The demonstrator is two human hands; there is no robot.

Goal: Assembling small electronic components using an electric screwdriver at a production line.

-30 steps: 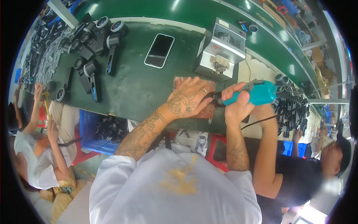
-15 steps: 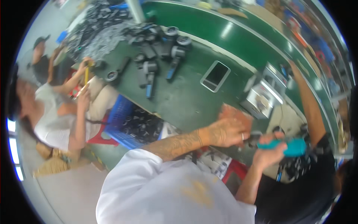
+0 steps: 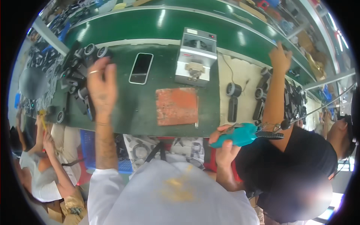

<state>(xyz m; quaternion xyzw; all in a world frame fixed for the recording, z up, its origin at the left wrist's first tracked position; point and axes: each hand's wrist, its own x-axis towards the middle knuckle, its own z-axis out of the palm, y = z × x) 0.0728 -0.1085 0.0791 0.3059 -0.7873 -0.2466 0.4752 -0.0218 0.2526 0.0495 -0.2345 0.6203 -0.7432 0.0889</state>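
Item, as I log it: left hand (image 3: 100, 84), off the red-brown pad (image 3: 177, 106) it pressed a second ago, now reaches with grip spread over the black parts (image 3: 80, 80) at tabletop (image 3: 127, 112) left; right hand (image 3: 225, 144) stays clamped on turquoise power screwdriver (image 3: 243, 134) off the front edge.

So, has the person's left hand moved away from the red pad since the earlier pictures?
Yes. The left hand was lying on the red pad earlier; now it is off it, out to the left, at the pile of black parts.

Bright overhead glare, fisheye-bent, dark rim
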